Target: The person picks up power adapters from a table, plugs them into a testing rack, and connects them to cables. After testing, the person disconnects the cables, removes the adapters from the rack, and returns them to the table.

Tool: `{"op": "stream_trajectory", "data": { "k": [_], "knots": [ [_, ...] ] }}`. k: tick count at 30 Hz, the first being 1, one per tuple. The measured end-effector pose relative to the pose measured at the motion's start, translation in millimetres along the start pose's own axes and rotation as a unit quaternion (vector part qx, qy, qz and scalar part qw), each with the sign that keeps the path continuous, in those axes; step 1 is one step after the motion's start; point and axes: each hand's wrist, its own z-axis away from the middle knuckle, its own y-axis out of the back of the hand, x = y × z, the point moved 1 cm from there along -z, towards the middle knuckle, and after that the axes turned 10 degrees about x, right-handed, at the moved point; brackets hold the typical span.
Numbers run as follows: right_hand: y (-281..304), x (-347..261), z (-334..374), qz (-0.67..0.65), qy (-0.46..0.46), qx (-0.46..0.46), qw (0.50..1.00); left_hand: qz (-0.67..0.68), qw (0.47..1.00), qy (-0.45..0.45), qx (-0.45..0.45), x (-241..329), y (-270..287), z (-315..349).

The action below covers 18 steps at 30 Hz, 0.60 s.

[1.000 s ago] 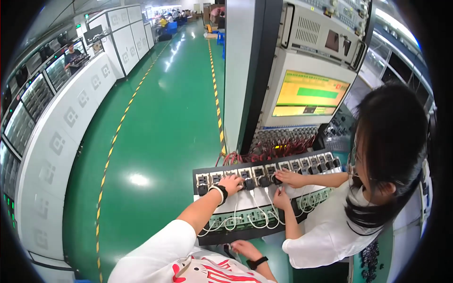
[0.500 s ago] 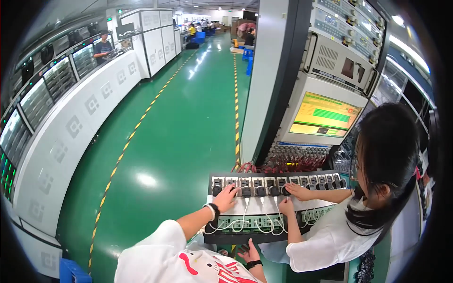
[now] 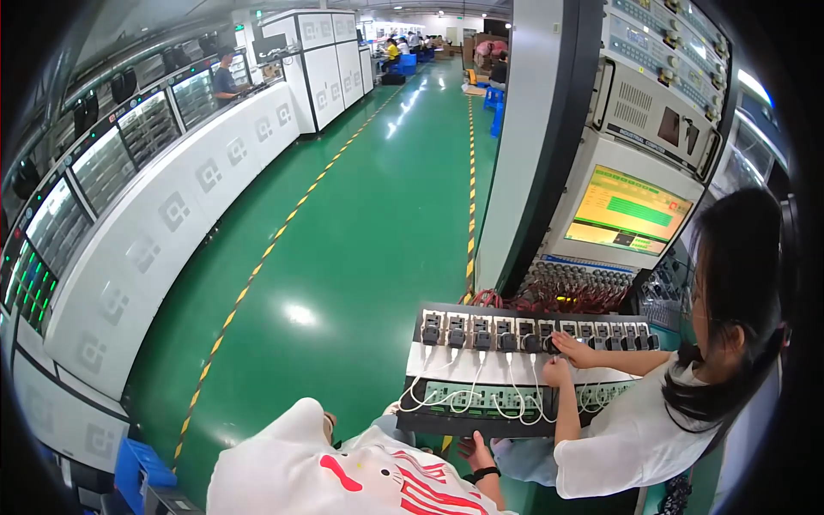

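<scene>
— At lower centre, which step is in hand?

— Judged as working the plugs on the test board (image 3: 481, 422). The right hand (image 3: 475, 448) rests at its near edge, fingers spread; whether they grip, I cannot tell. The left hand is not visible.

— Next move?

— Likely a reach upward to the plug row (image 3: 485, 333), clear of the co-worker's hands (image 3: 571, 348).

— Counts?

— One board, one monitor (image 3: 628, 212), six larger black plugs with white cables (image 3: 446, 386); the smaller plugs at right are too small to count.
</scene>
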Motion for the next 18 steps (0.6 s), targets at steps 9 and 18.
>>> {"op": "stream_trajectory", "data": {
  "k": [9,18],
  "knots": [
    [1,0,4,-0.031,-0.009,-0.008,0.999,0.009,0.976,-0.218,0.009,42,-14,-6],
    [-3,1,0,-0.025,-0.016,0.031,0.999,0.204,0.932,-0.284,0.093,144,-32,33]
  ]
}}
